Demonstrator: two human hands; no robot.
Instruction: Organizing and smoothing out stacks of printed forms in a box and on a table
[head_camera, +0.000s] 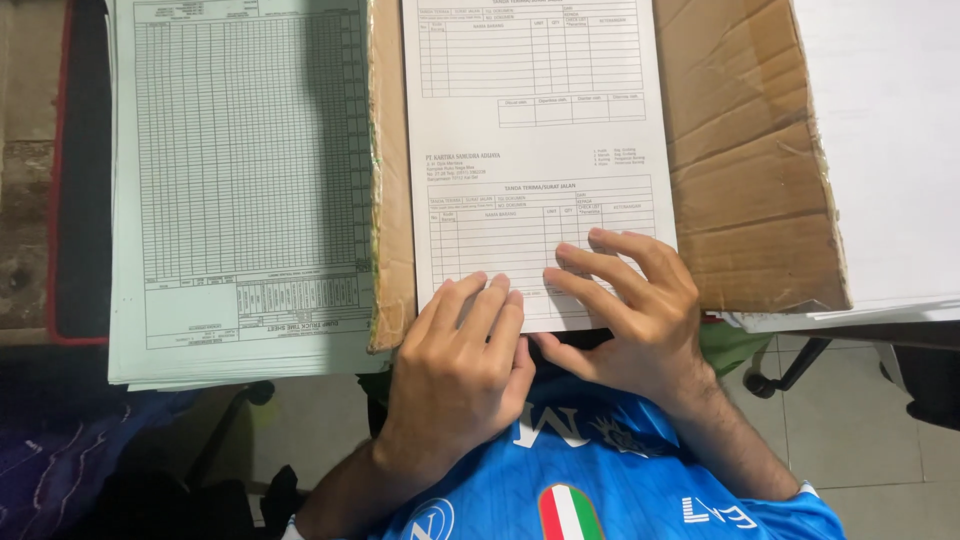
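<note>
Left hand (462, 350), fingers together and flat, rests palm-down on the near edge of the form stack (535, 150), gripping nothing. Right hand (632, 305), at 3 o'clock of the left and just beside it, spreads its fingers over the stack's lower right corner, also pressing rather than grasping. The stack of white printed forms lies on a sheet of cardboard (750, 170), extending toward 12 o'clock. At 9 o'clock lies a pile of pale green ruled sheets (240, 190); at 2 o'clock, blank white paper (890, 150). At 6 o'clock, a blue shirt (610, 480).
</note>
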